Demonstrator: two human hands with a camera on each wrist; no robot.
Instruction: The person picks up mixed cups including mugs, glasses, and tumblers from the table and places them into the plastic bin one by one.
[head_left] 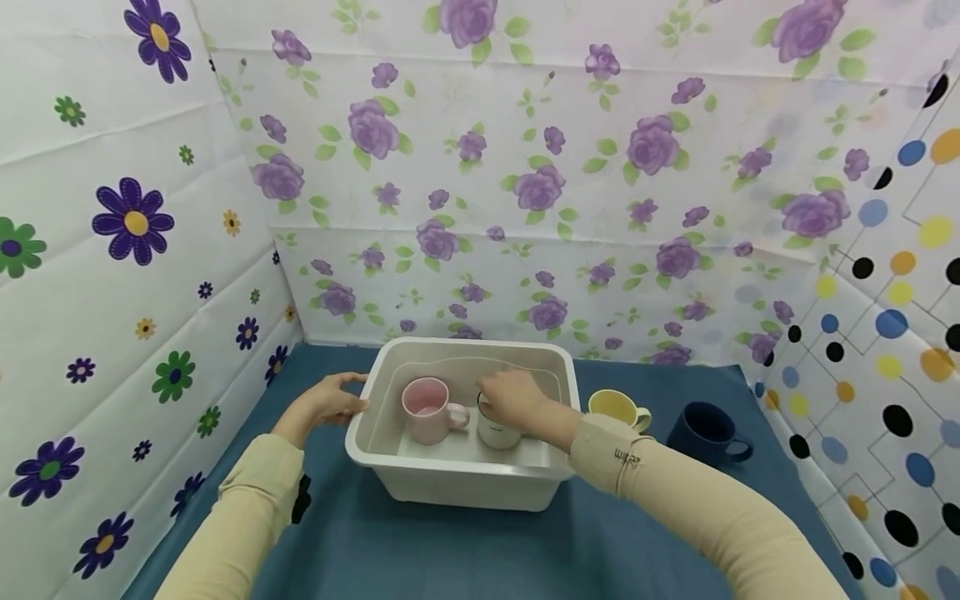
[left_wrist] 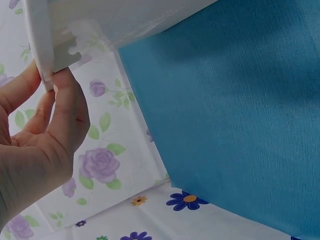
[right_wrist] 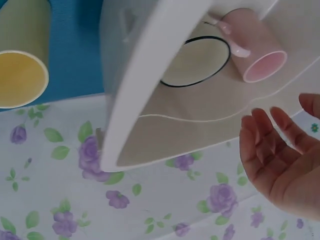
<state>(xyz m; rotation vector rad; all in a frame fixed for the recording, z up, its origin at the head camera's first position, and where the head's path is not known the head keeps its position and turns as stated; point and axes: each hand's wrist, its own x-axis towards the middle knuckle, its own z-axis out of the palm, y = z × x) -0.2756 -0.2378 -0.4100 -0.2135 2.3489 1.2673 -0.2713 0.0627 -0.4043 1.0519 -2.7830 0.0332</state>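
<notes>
In the head view, the white mug (head_left: 498, 431) with a dark rim stands inside the pale basin (head_left: 465, 487), right below the right hand (head_left: 516, 398), which hides part of its mouth. The right wrist view shows a gap between that mug and the fingertips: the fingers are loosely bent, thumb set apart from them, and nothing is held (the dark rim shows clear of the hand there). The left hand (head_left: 327, 403) pinches the basin's rim at its left side, with thumb and fingers clamped on the edge, as the left wrist view shows close up. Inside the basin, the pink mug (head_left: 426, 423) stands upright to the left of the white one, its handle pointing toward it; whether that handle touches the white mug I cannot tell. Both mugs rest on the basin's floor, with bare floor around them. Outside, on the blue tablecloth (head_left: 420, 558), the yellow mug (head_left: 611, 406) stands just beyond the basin's right side, partly hidden by the right sleeve (head_left: 675, 475), and the dark blue mug (head_left: 699, 437) stands farther right, its handle turned to the right.
</notes>
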